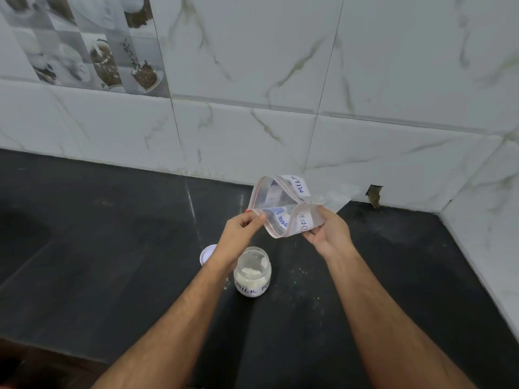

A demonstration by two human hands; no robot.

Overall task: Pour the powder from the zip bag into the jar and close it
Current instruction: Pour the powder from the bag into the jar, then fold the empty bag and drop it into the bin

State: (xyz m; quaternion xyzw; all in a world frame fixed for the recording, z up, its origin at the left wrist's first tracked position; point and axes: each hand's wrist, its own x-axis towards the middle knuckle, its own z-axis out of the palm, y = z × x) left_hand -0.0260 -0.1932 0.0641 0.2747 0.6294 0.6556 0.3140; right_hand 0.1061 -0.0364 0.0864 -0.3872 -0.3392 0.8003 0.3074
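Open jar [252, 272] part full of white powder [250, 272], both hands pinching the open zip bag [283, 209]

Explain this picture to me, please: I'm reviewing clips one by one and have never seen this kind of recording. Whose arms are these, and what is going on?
There is no machine here. One camera sits on a person's head and looks down at their own bare arms. The left hand pinches one edge of a clear zip bag, and the right hand grips the other side; the bag's mouth is spread open and it looks nearly empty. Below, on the dark counter, stands an open jar labelled MILK, partly filled with white powder. Its white lid lies beside it, partly behind the left forearm. Some powder is spilled around the jar.
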